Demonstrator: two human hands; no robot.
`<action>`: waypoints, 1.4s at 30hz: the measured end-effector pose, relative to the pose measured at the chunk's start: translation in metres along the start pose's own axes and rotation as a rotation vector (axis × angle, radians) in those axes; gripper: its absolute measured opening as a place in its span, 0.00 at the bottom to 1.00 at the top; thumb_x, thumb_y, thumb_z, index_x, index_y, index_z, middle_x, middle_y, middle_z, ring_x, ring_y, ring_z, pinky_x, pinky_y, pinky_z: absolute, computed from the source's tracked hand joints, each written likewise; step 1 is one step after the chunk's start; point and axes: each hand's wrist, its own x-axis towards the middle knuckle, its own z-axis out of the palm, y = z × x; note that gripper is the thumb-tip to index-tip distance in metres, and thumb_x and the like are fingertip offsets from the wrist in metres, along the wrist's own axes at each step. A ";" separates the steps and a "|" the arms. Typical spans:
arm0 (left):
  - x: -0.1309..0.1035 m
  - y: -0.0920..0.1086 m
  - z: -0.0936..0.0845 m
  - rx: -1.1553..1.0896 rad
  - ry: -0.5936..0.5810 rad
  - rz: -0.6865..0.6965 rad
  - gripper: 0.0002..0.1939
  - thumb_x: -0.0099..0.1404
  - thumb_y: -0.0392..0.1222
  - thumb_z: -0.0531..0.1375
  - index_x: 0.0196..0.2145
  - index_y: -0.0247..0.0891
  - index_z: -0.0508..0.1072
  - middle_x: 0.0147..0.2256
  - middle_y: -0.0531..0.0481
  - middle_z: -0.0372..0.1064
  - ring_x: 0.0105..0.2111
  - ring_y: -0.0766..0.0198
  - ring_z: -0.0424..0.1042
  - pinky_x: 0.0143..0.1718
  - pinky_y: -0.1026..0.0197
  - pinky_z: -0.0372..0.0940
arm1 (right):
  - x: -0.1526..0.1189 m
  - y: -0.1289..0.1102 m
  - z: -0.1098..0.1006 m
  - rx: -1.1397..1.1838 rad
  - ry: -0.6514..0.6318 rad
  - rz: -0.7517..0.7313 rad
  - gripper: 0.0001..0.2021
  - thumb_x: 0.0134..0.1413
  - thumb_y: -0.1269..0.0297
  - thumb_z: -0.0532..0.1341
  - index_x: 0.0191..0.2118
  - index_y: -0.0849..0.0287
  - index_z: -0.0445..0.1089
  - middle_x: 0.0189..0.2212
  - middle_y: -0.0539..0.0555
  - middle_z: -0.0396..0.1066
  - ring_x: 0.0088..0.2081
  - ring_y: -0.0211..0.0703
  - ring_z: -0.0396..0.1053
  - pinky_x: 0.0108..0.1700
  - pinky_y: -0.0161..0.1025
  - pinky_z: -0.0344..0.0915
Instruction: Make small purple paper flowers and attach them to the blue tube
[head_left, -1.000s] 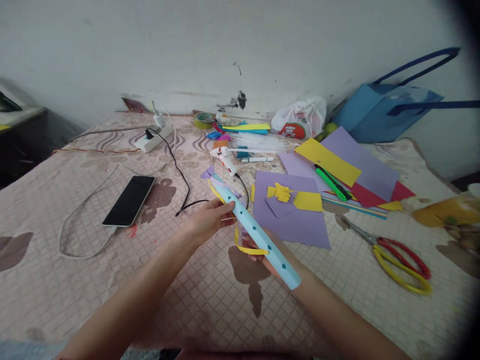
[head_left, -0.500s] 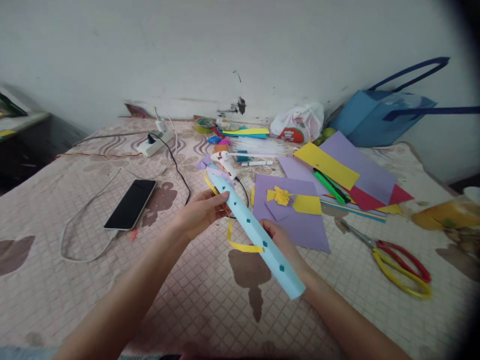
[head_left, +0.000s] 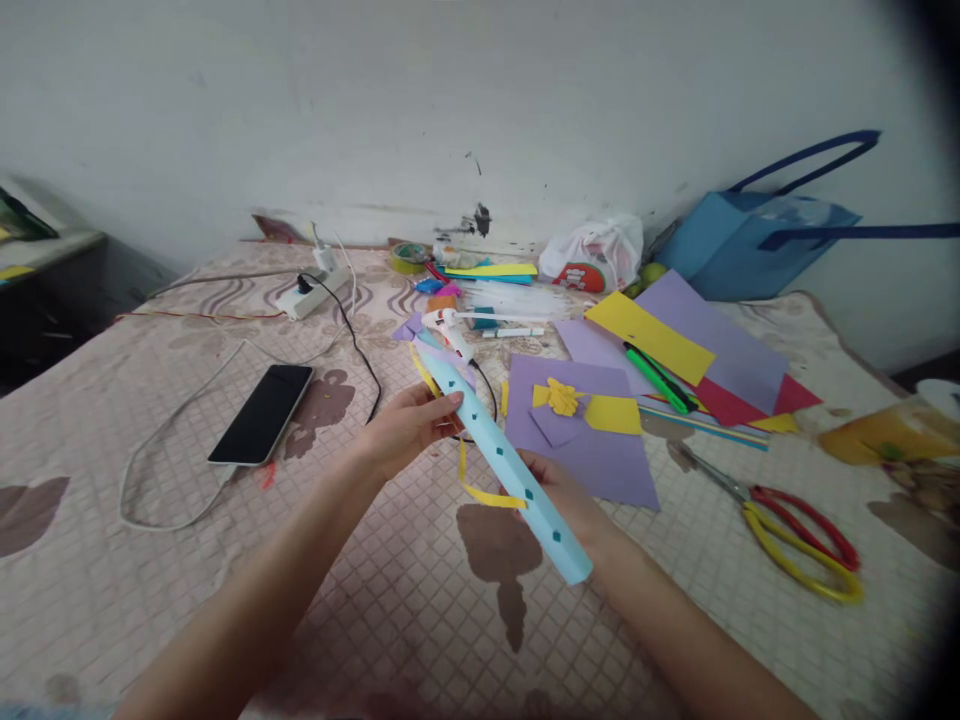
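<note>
A long light-blue folded paper piece with small dark teal diamonds slants across the middle, its lower end toward me. My left hand pinches it near the upper end, thumb on top. Behind its lower half is my right hand, with fingers mostly hidden by the paper; it seems to support it from beneath. A narrow yellow paper strip loops off the left side of the blue piece. Purple paper shows by its far tip, close to a white glue gun.
Purple sheets with a yellow paper flower lie to the right, near a green cutter and red-and-yellow-handled scissors. A phone charges at left from a power strip. A blue bag stands at the back right.
The lower end of the blue paper piece has shifted slightly left and up. Both hands keep their places on it, and the view has tilted a little.
</note>
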 end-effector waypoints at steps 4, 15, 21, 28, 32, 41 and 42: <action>0.001 0.002 0.001 -0.028 0.012 -0.005 0.06 0.55 0.36 0.64 0.31 0.31 0.72 0.30 0.47 0.71 0.30 0.65 0.70 0.38 0.60 0.63 | -0.001 0.000 -0.002 0.115 -0.028 0.006 0.11 0.37 0.66 0.69 0.27 0.60 0.67 0.18 0.45 0.64 0.18 0.29 0.58 0.19 0.29 0.51; 0.013 -0.009 0.005 0.018 0.014 -0.045 0.11 0.52 0.41 0.67 0.30 0.33 0.72 0.30 0.49 0.70 0.32 0.67 0.68 0.37 0.62 0.60 | -0.001 0.009 0.038 0.433 -0.241 0.149 0.16 0.35 0.68 0.71 0.25 0.62 0.62 0.19 0.46 0.64 0.19 0.26 0.55 0.19 0.26 0.45; 0.011 -0.015 0.005 0.044 0.044 -0.079 0.11 0.52 0.42 0.66 0.30 0.33 0.72 0.29 0.50 0.69 0.30 0.67 0.68 0.36 0.62 0.59 | 0.000 0.012 0.046 0.568 -0.232 0.189 0.14 0.36 0.71 0.71 0.28 0.62 0.64 0.21 0.47 0.66 0.20 0.26 0.57 0.20 0.25 0.48; 0.012 -0.016 0.007 0.051 0.075 -0.092 0.11 0.53 0.42 0.66 0.30 0.33 0.70 0.27 0.50 0.69 0.28 0.69 0.67 0.33 0.64 0.59 | 0.001 0.021 0.054 0.700 -0.292 0.218 0.11 0.41 0.74 0.69 0.29 0.65 0.66 0.23 0.49 0.68 0.21 0.25 0.59 0.20 0.23 0.50; 0.015 -0.020 0.007 0.036 0.068 -0.057 0.12 0.52 0.41 0.66 0.31 0.32 0.70 0.28 0.50 0.69 0.28 0.69 0.68 0.32 0.64 0.59 | 0.000 0.023 0.062 0.773 -0.334 0.217 0.09 0.43 0.75 0.67 0.29 0.65 0.66 0.23 0.49 0.67 0.20 0.25 0.59 0.19 0.22 0.51; 0.014 -0.030 0.002 0.038 0.021 0.012 0.12 0.52 0.40 0.66 0.31 0.32 0.70 0.29 0.51 0.69 0.28 0.70 0.66 0.33 0.64 0.60 | -0.006 0.013 0.076 1.058 -0.439 0.166 0.09 0.47 0.75 0.66 0.33 0.64 0.64 0.26 0.47 0.65 0.22 0.24 0.59 0.19 0.20 0.54; 0.013 -0.030 0.003 0.037 0.026 0.004 0.12 0.52 0.40 0.67 0.31 0.32 0.70 0.30 0.51 0.69 0.28 0.71 0.66 0.33 0.65 0.60 | -0.006 0.013 0.076 1.079 -0.470 0.149 0.09 0.48 0.74 0.65 0.34 0.63 0.64 0.26 0.47 0.65 0.22 0.24 0.58 0.19 0.20 0.54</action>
